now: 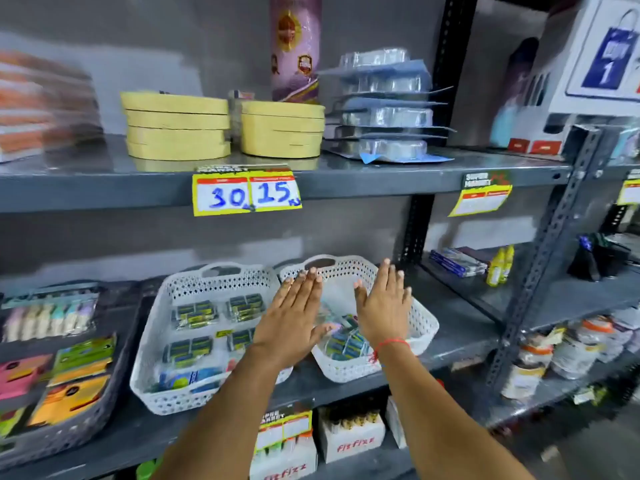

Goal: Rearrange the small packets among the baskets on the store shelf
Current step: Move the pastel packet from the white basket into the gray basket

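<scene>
Two white perforated baskets stand side by side on the middle shelf. The left white basket (162, 317) holds several dark green-and-yellow small packets (194, 315) and a blue one at its front. The right white basket (424, 323) holds blue small packets (346, 344). My left hand (294, 317) hovers flat, fingers together, between the two baskets. My right hand (382, 306), with a red thread at the wrist, is spread flat over the right basket. Neither hand holds anything.
A dark grey basket (97, 410) with pink, green and orange packs sits at the left. The upper shelf carries yellow round boxes (176, 126), stacked blister packs (384, 109) and a price tag (246, 194). Yellow bottles (498, 266) stand to the right; boxes (349, 436) sit below.
</scene>
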`<action>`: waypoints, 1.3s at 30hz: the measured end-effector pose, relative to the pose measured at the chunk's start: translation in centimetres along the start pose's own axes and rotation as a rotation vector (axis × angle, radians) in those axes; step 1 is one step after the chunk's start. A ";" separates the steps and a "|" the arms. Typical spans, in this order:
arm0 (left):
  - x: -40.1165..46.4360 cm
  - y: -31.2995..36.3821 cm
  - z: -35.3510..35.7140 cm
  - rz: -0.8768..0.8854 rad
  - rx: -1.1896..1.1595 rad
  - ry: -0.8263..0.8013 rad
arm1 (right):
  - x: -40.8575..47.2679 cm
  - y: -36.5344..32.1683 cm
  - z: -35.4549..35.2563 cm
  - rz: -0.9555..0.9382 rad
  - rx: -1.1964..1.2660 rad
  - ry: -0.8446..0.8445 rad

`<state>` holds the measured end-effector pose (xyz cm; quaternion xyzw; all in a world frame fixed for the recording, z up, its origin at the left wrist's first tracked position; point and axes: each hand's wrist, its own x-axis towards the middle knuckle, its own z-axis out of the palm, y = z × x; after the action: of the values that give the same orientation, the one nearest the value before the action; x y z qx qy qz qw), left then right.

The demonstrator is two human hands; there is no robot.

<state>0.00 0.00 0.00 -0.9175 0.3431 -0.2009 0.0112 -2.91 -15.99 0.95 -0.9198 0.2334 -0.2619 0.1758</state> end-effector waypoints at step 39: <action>-1.2 -2.8 5.8 -0.223 -0.170 -0.403 | 4.7 -1.3 5.4 0.635 1.374 -0.345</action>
<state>3.13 2.24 -5.30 -0.9689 0.2463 0.0156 -0.0199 4.11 -16.30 -0.86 -0.5212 0.2404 -0.1382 0.8071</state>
